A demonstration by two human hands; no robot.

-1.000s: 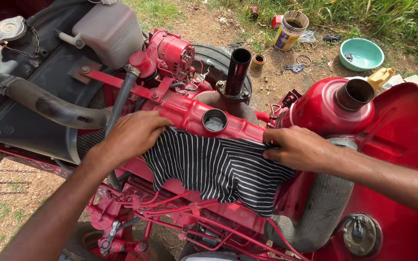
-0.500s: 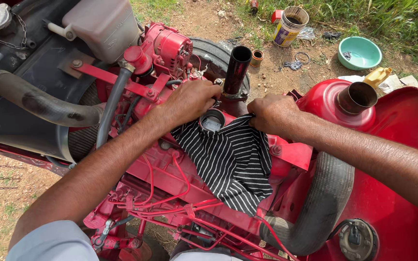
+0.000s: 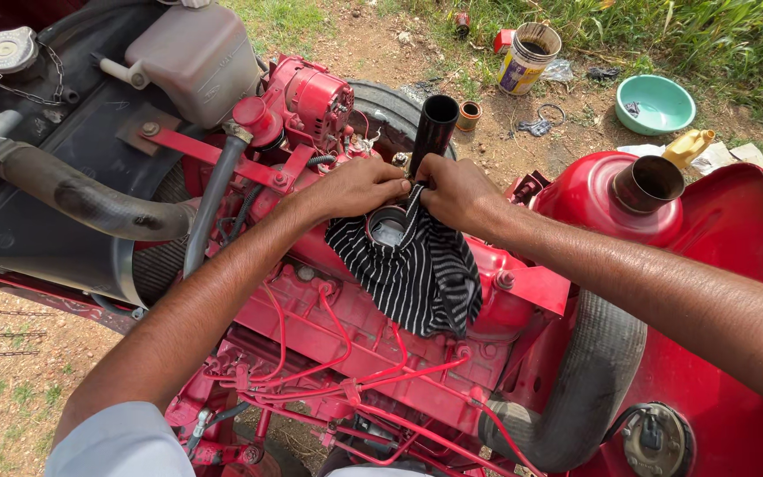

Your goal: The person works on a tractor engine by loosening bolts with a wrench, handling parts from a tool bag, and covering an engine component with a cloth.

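In the head view, the left hand (image 3: pixel 359 187) and the right hand (image 3: pixel 457 190) meet over the red engine (image 3: pixel 355 318), both pinching the top edge of a black-and-white striped cloth (image 3: pixel 421 269) between fingers and thumbs. The cloth drapes down the engine's side, and its upper part is gathered around a round open filler neck (image 3: pixel 388 226), which shows through a gap in the fabric just below the fingertips. To do this well, it seems wise to keep the cloth taut and centred over the opening, with no loose fold slipping inside, and to keep the knuckles clear of the black upright pipe (image 3: pixel 434 132) standing just behind the hands. The work goes on outdoors on a tractor with its cover off: a grey plastic tank (image 3: pixel 196 57) and a black radiator with its cap (image 3: pixel 6 51) sit to the left, a thick rubber hose (image 3: pixel 81 199) runs across below them, and a red tank with an open spout (image 3: pixel 646 185) stands on the right. Beyond lies bare dirt and grass, with a tin can (image 3: pixel 527 57), a teal bowl (image 3: pixel 655 103) and a yellow jug (image 3: pixel 689 146) on the ground.
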